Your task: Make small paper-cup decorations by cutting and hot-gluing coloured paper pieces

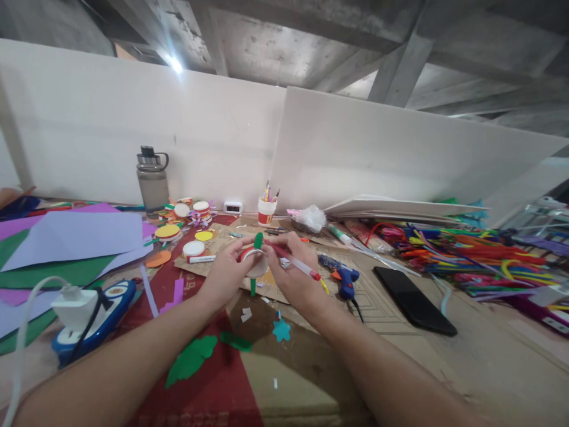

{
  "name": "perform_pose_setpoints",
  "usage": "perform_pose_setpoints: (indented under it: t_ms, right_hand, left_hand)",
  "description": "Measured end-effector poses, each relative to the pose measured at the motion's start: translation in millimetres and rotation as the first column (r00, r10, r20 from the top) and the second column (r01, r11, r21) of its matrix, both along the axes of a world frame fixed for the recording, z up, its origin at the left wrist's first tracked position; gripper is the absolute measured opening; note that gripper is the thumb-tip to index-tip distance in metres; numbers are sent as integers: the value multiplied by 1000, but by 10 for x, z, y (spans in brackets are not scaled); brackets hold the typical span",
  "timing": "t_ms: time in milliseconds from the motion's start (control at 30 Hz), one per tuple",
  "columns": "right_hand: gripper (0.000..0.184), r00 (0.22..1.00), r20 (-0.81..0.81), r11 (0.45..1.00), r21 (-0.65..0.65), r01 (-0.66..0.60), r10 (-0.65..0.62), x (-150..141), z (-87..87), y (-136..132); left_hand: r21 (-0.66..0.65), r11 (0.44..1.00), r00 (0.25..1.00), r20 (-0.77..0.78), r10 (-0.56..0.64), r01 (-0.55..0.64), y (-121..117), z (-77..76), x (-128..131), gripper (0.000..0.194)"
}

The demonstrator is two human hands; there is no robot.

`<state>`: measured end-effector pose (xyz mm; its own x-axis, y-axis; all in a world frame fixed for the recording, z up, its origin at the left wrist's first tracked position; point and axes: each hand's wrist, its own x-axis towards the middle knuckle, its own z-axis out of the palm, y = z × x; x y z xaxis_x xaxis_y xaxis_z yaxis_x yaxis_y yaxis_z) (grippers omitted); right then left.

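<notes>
Between both hands is a short red-and-white paper cup piece (258, 266), with one green strip (258, 241) standing above it and another hanging below. The fingers of my left hand (226, 270) are closed around its left side. My right hand (291, 279) is closed on a red pen (301, 265) with a see-through barrel, which points down to the right. Its fingertips are at the right side of the cup piece; the pen's tip is hidden there. Below the hands lie a blue paper star shape (281, 330) and green paper scraps (191, 360).
A blue glue gun (347, 284) and a black phone (413, 299) lie at right, near bundled pipe cleaners (471, 255). At left are a power strip (120, 296), coloured paper sheets (75, 237) and a bottle (152, 181). A pen cup (267, 212) stands behind.
</notes>
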<state>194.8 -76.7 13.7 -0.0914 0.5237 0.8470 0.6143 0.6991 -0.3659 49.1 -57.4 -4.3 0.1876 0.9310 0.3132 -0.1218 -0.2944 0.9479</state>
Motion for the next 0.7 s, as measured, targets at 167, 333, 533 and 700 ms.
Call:
perform_pose_setpoints:
  t_ms: [167, 333, 533, 700]
  right_hand:
    - [4, 1000, -5, 1000, -28, 13, -13, 7, 7, -2]
    - [3, 1000, 5, 999, -36, 20, -20, 9, 12, -2]
    - [2, 999, 21, 999, -16, 28, -27, 5, 3, 6]
    - [2, 999, 24, 999, 1, 36, -36, 3, -2, 9]
  left_hand:
    - [16, 1000, 1000, 1, -4, 4, 4, -1, 1, 48]
    - [25, 1000, 999, -39, 0, 1, 25, -31, -14, 46]
    - [16, 1000, 1000, -26, -4, 4, 28, -41, -10, 48]
    - [13, 1000, 1000, -23, 6, -6, 19, -26, -9, 46]
